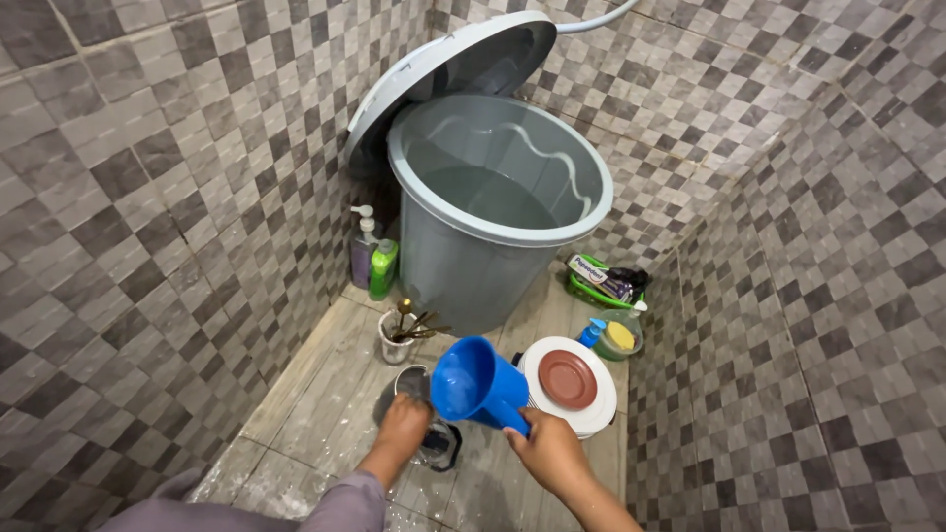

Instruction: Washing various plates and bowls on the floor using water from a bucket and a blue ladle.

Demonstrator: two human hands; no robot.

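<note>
A: Entry, head view. Right hand (548,451) clenched around the handle of the blue plastic dipper (477,384). The dipper is tilted, mouth facing up and left, held above the floor (315,394) near its middle.

B: Left hand?

A: Left hand (404,422) is wrapped over a steel glass (434,443) that stands on the floor just below the dipper. Fingers curl around its rim; the grip is closed on it. Part of the glass is hidden by the hand.

B: Surroundings, working outward?

A: Just right of the dipper, a white round plate (591,409) with a brown plate (568,379) lying on it, close to the right wall edge of the floor. Behind those, a small container with a yellow sponge (620,336). Left of the dipper, a steel cup holding spoons (399,335), upright.

B: Further back?

A: Large grey bucket (493,197) in the far corner, water inside, its grey lid (448,69) leaning against the tiled wall behind it. Left of the bucket, against the left wall, a pump bottle (364,246) and a green bottle (383,268), touching or nearly so. Right of the bucket, a green tray (591,291) with small items I cannot identify.

B: Floor condition?

A: Wet, with droplets near the hands.
</note>
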